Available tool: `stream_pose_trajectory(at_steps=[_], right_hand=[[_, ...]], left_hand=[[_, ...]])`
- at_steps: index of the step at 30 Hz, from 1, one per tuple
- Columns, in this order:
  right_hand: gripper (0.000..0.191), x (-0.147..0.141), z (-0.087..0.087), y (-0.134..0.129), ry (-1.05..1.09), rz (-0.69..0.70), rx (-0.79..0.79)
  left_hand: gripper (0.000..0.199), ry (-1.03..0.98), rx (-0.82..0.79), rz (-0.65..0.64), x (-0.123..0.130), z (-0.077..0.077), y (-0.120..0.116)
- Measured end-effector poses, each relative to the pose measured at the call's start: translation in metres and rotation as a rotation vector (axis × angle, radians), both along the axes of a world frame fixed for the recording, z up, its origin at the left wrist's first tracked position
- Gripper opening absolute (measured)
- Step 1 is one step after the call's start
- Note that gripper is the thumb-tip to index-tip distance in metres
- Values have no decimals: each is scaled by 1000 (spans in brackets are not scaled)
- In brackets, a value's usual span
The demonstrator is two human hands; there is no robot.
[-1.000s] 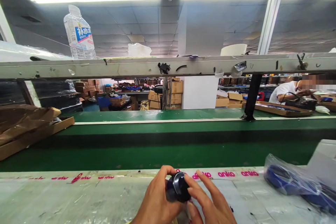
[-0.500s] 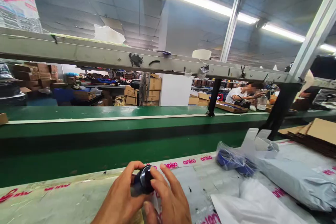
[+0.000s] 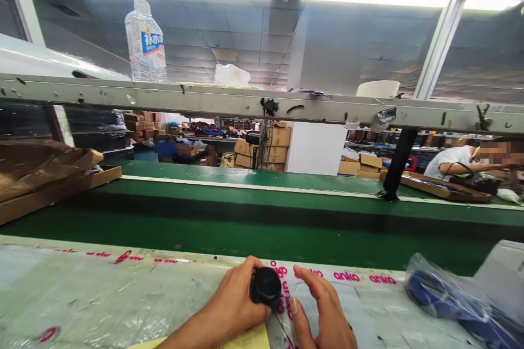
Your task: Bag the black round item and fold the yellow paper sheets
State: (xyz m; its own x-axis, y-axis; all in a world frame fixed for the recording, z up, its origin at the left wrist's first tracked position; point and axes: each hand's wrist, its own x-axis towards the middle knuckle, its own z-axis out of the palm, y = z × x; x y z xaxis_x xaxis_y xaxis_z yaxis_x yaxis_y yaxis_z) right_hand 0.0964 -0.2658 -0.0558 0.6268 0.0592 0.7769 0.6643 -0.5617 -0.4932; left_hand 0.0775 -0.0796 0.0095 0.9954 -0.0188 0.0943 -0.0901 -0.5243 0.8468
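Inside the left hand (image 3: 235, 297), a black round object (image 3: 267, 285) is sitting upright or nearly so, thumb and fingers clamping around its side, its round dark top facing the camera. Right hand (image 3: 325, 311) is hovering just to the right of it, thumb and forefinger spreading open, not touching the object or the other hand, so the hands are standing apart. A thin dark line (image 3: 284, 330) is running down between the hands; cannot tell if it is a cord or a crease.

Below the left hand, a yellow sheet (image 3: 249, 339) is showing under the wrist. Around both hands, a plastic-covered table (image 3: 123, 300) is carrying pink "anko" lettering. Well right of the right hand, a clear bag (image 3: 446, 294) is holding blue items, and a white box (image 3: 501, 270) is standing just behind it.

Beyond the hands, a green belt (image 3: 204, 223) is stretching across. Far left of them, a cardboard tray (image 3: 98, 179) is holding brown paper (image 3: 45, 166). Above and ahead, a clear bottle (image 3: 146, 46) is standing on a shelf (image 3: 221, 99). Far ahead on the right, a person (image 3: 454, 162) in white is leaning forward behind another cardboard tray.
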Motion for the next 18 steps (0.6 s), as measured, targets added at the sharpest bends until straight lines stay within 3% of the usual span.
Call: stream_pose_trajectory(at_steps=[3, 5, 9, 14, 16, 18], right_hand=[[38, 6, -13, 0, 0, 2, -67], [41, 11, -23, 1, -28, -2, -133], [53, 16, -37, 10, -101, 32, -298], [64, 17, -26, 15, -169, 52, -501], [61, 20, -21, 3, -209, 23, -549], [55, 23, -21, -11, -252, -3, -501]], left_hand=[[42, 40, 87, -21, -3, 8, 6], [51, 56, 92, -25, -3, 10, 8], [69, -1, 161, 51, 1, 0, 6], [49, -68, 163, 48, 6, -7, 2], [49, -73, 151, 34, 5, -6, 3], [56, -47, 139, 71, 2, -8, 3]])
